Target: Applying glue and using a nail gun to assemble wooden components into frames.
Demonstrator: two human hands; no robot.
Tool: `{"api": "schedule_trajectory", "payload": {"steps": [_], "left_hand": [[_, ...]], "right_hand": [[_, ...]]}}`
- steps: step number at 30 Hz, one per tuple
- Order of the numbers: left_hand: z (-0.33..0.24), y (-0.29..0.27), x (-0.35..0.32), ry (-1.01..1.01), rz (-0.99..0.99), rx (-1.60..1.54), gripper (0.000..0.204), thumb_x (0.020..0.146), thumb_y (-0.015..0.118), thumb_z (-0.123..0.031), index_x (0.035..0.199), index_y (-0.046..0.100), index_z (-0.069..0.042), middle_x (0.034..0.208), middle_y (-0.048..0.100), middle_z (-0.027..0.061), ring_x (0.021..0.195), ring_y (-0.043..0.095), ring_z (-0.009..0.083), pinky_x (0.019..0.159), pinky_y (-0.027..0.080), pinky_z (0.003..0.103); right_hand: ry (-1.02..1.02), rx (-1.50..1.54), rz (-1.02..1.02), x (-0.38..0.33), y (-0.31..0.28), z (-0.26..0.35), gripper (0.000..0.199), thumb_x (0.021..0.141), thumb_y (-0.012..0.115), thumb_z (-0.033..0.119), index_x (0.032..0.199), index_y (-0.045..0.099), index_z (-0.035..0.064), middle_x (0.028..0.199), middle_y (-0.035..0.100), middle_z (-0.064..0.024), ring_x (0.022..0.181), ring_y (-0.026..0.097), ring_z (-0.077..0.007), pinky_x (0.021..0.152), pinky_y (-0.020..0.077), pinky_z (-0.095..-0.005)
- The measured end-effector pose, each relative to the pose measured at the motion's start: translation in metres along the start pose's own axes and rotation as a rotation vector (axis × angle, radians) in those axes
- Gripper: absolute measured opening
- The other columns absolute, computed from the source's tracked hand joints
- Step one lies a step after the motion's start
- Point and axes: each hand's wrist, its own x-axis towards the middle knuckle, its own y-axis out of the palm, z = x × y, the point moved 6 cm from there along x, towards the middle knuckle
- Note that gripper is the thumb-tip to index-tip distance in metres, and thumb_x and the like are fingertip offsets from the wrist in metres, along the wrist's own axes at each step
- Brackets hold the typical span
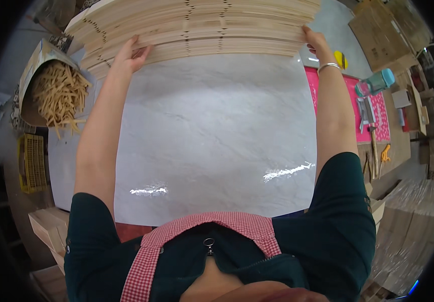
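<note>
A thick stack of light wooden slats (196,27) with notched joints lies across the far edge of a glossy grey marble-patterned table (212,141). My left hand (130,54) grips the stack's near left end. My right hand (316,43), with a silver bracelet on the wrist, holds its near right end. Both arms are stretched out over the tabletop.
A cardboard box of short wood offcuts (58,93) stands at the left, with a yellow crate (31,162) below it. On the right are a pink mat (373,108), a teal bottle (378,80), hand tools (373,146), cardboard sheets (378,30) and stacked wooden pieces (413,221).
</note>
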Motion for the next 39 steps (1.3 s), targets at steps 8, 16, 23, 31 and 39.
{"api": "schedule_trajectory", "payload": {"steps": [8, 16, 23, 31, 39], "left_hand": [[0.003, 0.013, -0.03, -0.029, -0.089, 0.1, 0.044, 0.09, 0.072, -0.01, 0.122, 0.048, 0.011, 0.124, 0.048, 0.0315, 0.11, 0.057, 0.0429, 0.092, 0.059, 0.053], [0.0, 0.005, -0.025, -0.012, -0.072, 0.082, 0.046, 0.091, 0.072, -0.012, 0.123, 0.048, 0.011, 0.127, 0.047, 0.0323, 0.111, 0.057, 0.044, 0.09, 0.059, 0.054], [-0.004, -0.009, -0.015, -0.07, -0.048, 0.073, 0.048, 0.09, 0.073, -0.013, 0.125, 0.049, 0.01, 0.129, 0.048, 0.031, 0.114, 0.055, 0.0433, 0.093, 0.056, 0.054], [0.034, -0.09, -0.068, -0.075, 0.047, 0.074, 0.04, 0.088, 0.075, -0.011, 0.122, 0.058, 0.003, 0.126, 0.054, 0.0218, 0.116, 0.055, 0.0313, 0.098, 0.055, 0.048], [0.14, -0.163, -0.268, -0.182, -0.099, 0.075, 0.04, 0.09, 0.073, -0.011, 0.122, 0.056, 0.006, 0.123, 0.058, 0.0189, 0.112, 0.059, 0.0284, 0.101, 0.055, 0.042]], "right_hand": [[-0.011, -0.103, 0.041, 0.006, -0.009, 0.014, 0.049, 0.089, 0.063, 0.052, 0.083, 0.066, 0.0037, 0.077, 0.066, -0.0077, 0.063, 0.066, -0.0186, 0.053, 0.044, -0.026], [-0.063, -0.14, 0.077, 0.008, -0.009, 0.019, 0.048, 0.086, 0.065, 0.048, 0.086, 0.069, -0.0003, 0.076, 0.066, -0.0094, 0.057, 0.06, -0.0189, 0.052, 0.0454, -0.0288], [-0.122, 0.225, 0.011, -0.058, -0.027, 0.002, 0.048, 0.09, 0.061, 0.045, 0.088, 0.068, -0.0029, 0.076, 0.064, -0.0103, 0.062, 0.057, -0.0159, 0.055, 0.0458, -0.0254], [-0.175, 0.293, -0.137, -0.168, -0.056, -0.119, 0.055, 0.089, 0.056, 0.045, 0.091, 0.069, -0.0082, 0.08, 0.067, -0.0161, 0.075, 0.061, -0.0235, 0.071, 0.0509, -0.0329], [-0.551, -0.318, -0.496, -0.326, -0.137, -0.183, 0.054, 0.085, 0.071, 0.04, 0.12, 0.063, 0.0004, 0.111, 0.069, -0.0189, 0.096, 0.065, -0.0349, 0.084, 0.0516, -0.0403]]}}
